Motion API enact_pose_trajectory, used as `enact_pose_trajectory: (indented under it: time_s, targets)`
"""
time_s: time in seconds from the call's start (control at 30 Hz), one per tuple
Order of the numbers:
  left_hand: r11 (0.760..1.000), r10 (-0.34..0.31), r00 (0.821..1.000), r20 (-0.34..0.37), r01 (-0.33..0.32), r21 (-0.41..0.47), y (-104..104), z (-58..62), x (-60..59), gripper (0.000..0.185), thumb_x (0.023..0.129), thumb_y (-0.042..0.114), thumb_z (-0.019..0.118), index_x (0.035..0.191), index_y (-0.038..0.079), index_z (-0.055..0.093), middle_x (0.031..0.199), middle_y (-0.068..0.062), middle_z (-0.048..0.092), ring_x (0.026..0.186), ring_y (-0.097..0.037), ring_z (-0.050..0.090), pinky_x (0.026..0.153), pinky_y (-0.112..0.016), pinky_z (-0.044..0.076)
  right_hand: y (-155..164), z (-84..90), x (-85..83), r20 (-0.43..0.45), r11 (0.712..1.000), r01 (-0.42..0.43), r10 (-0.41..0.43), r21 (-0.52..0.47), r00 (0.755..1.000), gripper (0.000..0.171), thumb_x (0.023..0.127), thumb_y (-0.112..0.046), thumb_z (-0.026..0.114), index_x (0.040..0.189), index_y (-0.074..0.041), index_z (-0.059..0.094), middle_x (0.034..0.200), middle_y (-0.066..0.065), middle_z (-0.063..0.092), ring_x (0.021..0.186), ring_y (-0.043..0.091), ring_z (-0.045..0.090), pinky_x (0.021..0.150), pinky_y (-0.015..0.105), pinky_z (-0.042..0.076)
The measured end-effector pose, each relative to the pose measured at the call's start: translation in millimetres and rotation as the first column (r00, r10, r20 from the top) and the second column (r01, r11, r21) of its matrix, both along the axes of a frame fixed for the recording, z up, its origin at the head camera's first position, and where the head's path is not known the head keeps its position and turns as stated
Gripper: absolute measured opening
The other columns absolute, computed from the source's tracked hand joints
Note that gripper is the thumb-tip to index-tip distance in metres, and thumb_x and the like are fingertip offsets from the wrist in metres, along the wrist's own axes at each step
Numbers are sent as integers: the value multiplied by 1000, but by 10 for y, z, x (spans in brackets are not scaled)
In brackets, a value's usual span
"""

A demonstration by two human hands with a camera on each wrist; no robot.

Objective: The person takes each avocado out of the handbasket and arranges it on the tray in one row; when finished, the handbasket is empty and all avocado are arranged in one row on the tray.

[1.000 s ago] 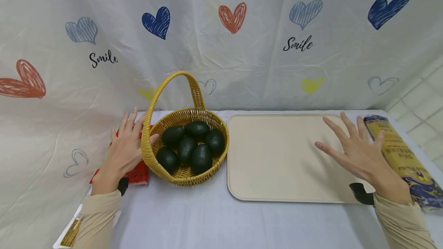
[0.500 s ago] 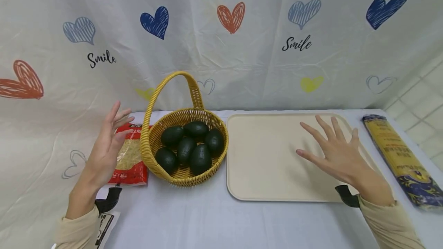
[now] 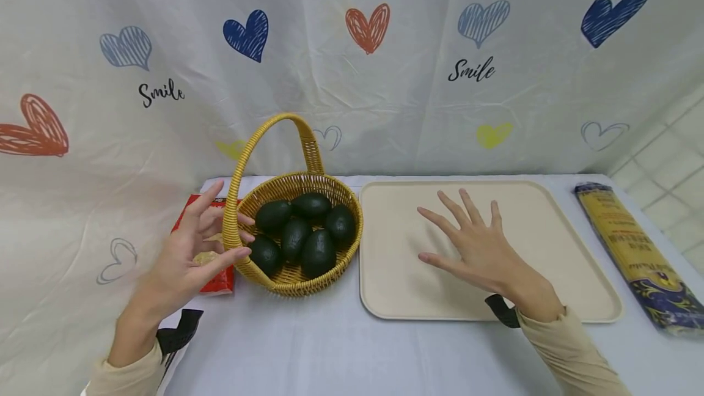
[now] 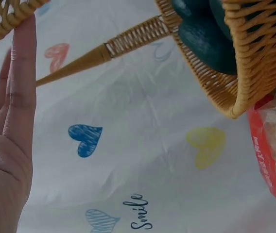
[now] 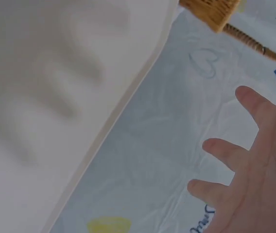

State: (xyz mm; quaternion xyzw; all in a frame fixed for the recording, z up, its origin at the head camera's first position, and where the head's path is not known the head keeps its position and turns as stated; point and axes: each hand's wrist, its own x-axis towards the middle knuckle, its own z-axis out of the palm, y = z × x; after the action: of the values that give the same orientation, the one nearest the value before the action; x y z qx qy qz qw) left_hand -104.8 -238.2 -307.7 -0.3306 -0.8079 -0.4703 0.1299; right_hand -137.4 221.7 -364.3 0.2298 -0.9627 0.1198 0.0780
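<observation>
Both hands are spread open: the left hand (image 3: 189, 255) beside the wicker basket (image 3: 291, 280) of avocados (image 3: 318, 252), the right hand (image 3: 477, 248) above the beige tray (image 3: 561, 298).

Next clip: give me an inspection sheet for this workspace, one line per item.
Surface: table under a white cloth.
Job's things: wicker basket holding dark avocados, handle upright.
Clutter: beige tray right of the basket; red packet left of it; yellow pasta pack at far right.
Hands: left hand open, beside the basket rim, contact unclear; right hand open, fingers spread over the tray.
Cables: nothing seen.
Surroundings: heart-print "Smile" curtain behind; tiled wall at right.
</observation>
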Motion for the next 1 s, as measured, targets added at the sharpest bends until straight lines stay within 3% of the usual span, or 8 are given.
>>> enact_pose_trajectory:
  time_s: [0.27, 0.53, 0.67, 0.8, 1.0]
  targets:
    - [999, 36, 998, -53, -39, -38, 29, -74, 9, 103, 73, -22, 81, 161, 4, 33, 98, 0, 74, 95, -6, 72, 84, -20, 59, -361, 99, -141, -11, 995, -96, 96, 4, 995, 78, 95, -66, 63, 162, -35, 37, 172, 11, 25, 159, 45, 8, 114, 82, 8]
    - [1000, 12, 1000, -14, -12, -12, -15, -108, 40, 108, 68, -23, 85, 159, 2, 34, 93, 2, 75, 83, -9, 75, 75, -23, 61, -830, 315, -272, -58, 964, -266, 266, 2, 962, 78, 95, -61, 66, 161, -30, 40, 170, 12, 28, 158, 44, 17, 116, 77, 19]
    - [1000, 4, 1000, -10, -4, 8, -30, -122, 39, 111, 64, -27, 84, 159, 1, 34, 92, -1, 76, 82, -9, 74, 74, -24, 62, -1020, 361, -336, -64, 929, -370, 368, -26, 928, 73, 96, -49, 73, 158, -24, 45, 167, 15, 33, 155, 43, 26, 118, 71, 26]
    - [999, -13, 999, -39, 14, 38, -20, -158, 25, 111, 62, -30, 83, 157, -4, 34, 90, -3, 75, 81, -10, 74, 74, -24, 61, -1151, 350, -423, -55, 876, -465, 462, -129, 885, 67, 94, -35, 80, 152, -16, 52, 159, 15, 44, 146, 36, 43, 115, 59, 39]
    - [999, 36, 999, -30, -35, 34, 10, -215, 48, 108, 67, -27, 81, 159, 0, 32, 93, 1, 75, 86, -8, 74, 79, -21, 60, -1289, 276, -548, 66, 800, -530, 567, -282, 821, 59, 94, -23, 80, 146, -9, 56, 149, 9, 52, 138, 25, 50, 114, 42, 44]
